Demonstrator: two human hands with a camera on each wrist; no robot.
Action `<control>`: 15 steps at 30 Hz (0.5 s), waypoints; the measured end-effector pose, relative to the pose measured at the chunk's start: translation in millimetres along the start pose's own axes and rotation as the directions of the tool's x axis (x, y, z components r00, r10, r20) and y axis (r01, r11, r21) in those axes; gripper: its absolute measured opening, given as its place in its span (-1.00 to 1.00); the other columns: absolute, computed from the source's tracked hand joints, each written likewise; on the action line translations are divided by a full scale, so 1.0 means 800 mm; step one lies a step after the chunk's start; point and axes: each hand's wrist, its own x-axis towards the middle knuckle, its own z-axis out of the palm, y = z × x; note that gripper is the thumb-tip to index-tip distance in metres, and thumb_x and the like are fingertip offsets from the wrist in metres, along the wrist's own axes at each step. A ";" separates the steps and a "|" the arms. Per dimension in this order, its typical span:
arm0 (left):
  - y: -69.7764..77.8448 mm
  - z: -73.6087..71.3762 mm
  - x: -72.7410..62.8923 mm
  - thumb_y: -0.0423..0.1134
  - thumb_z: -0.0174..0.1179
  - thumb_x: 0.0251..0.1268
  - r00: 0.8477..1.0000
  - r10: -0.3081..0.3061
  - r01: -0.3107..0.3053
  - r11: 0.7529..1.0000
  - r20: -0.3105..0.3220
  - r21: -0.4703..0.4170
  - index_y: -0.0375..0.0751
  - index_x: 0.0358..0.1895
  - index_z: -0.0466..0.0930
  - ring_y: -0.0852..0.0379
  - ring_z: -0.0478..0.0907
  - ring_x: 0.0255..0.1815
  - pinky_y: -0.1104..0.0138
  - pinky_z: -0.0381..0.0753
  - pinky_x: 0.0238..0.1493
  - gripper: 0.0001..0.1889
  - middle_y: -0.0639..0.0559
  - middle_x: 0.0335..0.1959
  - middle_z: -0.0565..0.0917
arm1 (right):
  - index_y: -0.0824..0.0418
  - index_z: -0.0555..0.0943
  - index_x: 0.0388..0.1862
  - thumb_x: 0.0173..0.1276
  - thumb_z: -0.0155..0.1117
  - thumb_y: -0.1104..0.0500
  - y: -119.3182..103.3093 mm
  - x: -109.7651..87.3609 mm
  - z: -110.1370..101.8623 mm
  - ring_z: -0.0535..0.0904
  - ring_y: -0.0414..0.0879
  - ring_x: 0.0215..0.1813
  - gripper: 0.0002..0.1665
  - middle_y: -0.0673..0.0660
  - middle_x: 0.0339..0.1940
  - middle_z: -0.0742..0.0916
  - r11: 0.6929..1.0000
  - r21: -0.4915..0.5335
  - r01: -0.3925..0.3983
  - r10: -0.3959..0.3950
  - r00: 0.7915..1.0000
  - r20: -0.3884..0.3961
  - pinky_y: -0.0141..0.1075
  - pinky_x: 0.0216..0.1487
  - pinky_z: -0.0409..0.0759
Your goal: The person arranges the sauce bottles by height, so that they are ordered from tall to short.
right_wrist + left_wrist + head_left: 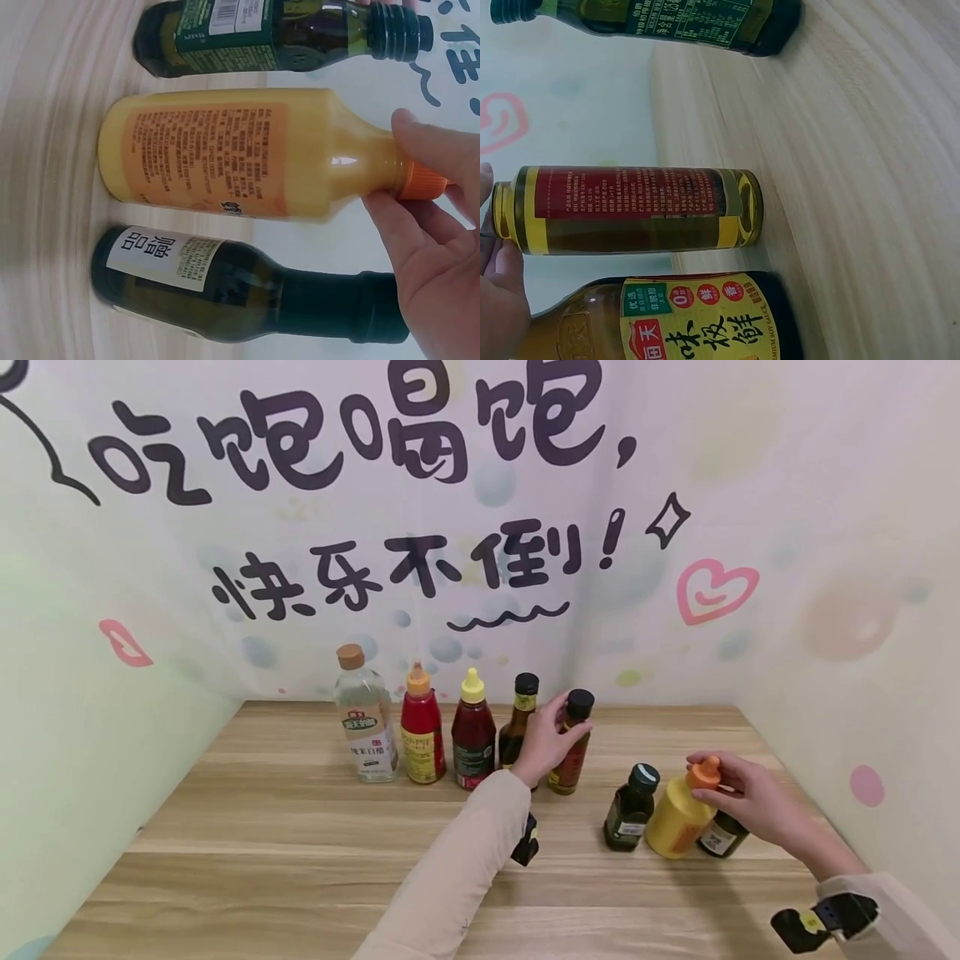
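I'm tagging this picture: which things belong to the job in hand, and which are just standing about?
Likely the job:
red-labelled bottle, pinched by the left hand
yellow squeeze bottle, gripped by the right hand

Not held, seemingly standing about:
clear vinegar bottle
orange-capped red bottle
yellow-capped bottle
soy sauce bottle
square green bottle
round green bottle

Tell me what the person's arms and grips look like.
The left sleeve and right sleeve are long, plain cream. Each wrist has a black device; the right one shows a yellow patch. The left grip and right grip are ungloved.
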 end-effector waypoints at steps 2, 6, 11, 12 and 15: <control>0.000 0.000 0.000 -0.28 0.21 0.10 1.000 0.000 0.000 1.000 -0.001 0.000 -0.26 0.17 0.34 0.14 0.49 -0.02 0.41 0.45 -0.04 -0.48 -0.09 -0.06 0.58 | 0.37 0.44 -0.01 0.09 0.28 0.34 0.000 0.001 0.000 0.38 -0.56 -0.15 -0.56 0.39 -0.09 0.56 1.000 0.001 0.007 -0.007 1.000 -0.003 -0.53 -0.27 0.51; -0.001 0.001 -0.001 -0.28 0.21 0.10 1.000 0.011 -0.011 1.000 -0.013 -0.002 -0.26 0.18 0.33 0.14 0.49 -0.02 0.41 0.44 -0.03 -0.47 -0.09 -0.06 0.58 | 0.39 0.45 -0.03 0.08 0.28 0.36 -0.002 0.003 0.000 0.40 -0.56 -0.17 -0.57 0.38 -0.11 0.58 1.000 -0.009 0.014 -0.014 1.000 -0.007 -0.53 -0.28 0.52; -0.002 0.003 0.000 -0.30 0.21 0.11 0.999 0.032 -0.033 0.999 -0.014 -0.007 -0.26 0.18 0.33 0.15 0.49 -0.02 0.41 0.44 -0.02 -0.48 -0.09 -0.06 0.58 | 0.38 0.48 -0.06 0.06 0.30 0.36 -0.006 0.003 -0.003 0.44 -0.52 -0.21 -0.58 0.36 -0.15 0.60 1.000 -0.030 -0.005 0.005 1.000 -0.014 -0.49 -0.32 0.54; -0.002 0.004 0.000 -0.31 0.21 0.10 0.999 0.031 -0.031 1.000 -0.014 -0.005 -0.26 0.17 0.34 0.15 0.50 -0.02 0.41 0.44 -0.02 -0.49 -0.09 -0.07 0.58 | 0.38 0.48 -0.07 0.05 0.31 0.35 -0.006 0.003 -0.004 0.44 -0.52 -0.22 -0.59 0.35 -0.15 0.60 0.999 -0.037 -0.012 0.011 1.000 -0.014 -0.49 -0.33 0.54; -0.003 0.005 0.000 -0.31 0.21 0.10 1.000 0.022 -0.022 1.000 -0.016 0.006 -0.26 0.18 0.33 0.15 0.50 -0.02 0.41 0.45 -0.03 -0.48 -0.09 -0.07 0.58 | 0.38 0.49 -0.08 0.05 0.32 0.31 -0.007 0.004 -0.007 0.46 -0.50 -0.24 -0.58 0.35 -0.17 0.61 0.999 -0.047 -0.026 0.026 1.000 -0.006 -0.47 -0.34 0.55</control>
